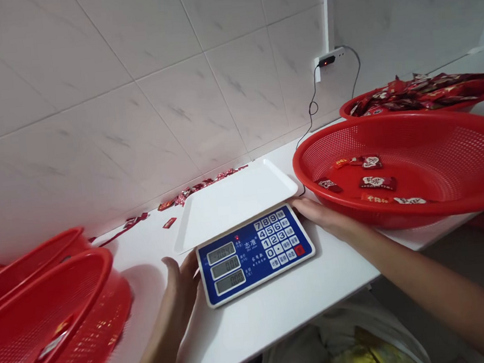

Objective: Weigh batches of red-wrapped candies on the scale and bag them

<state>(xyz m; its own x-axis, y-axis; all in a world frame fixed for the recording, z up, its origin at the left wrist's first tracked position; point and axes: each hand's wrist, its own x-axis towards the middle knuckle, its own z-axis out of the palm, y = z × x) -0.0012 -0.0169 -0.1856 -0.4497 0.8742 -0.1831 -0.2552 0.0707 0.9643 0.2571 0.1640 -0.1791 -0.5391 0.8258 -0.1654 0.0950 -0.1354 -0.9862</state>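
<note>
A blue-faced electronic weighing scale (pixel 253 254) stands on the white counter (pixel 280 315), with a white tray-shaped pan (pixel 231 202) on top. Its three displays show small readings. My left hand (pixel 179 284) grips the scale's near left edge, and my right hand (pixel 320 218) clasps its far right corner. A red mesh basket (pixel 457 149) stands just beyond my right hand, holding several wrapped red sweets (pixel 377 183). Nothing lies on the pan.
A red bowl (pixel 363 104) heaped with red sweet packets stands behind the basket. Stacked red baskets (pixel 46 331) sit at the left. Loose red wrappers (pixel 200 186) lie along the tiled wall. A cable runs down from a wall socket (pixel 328 59).
</note>
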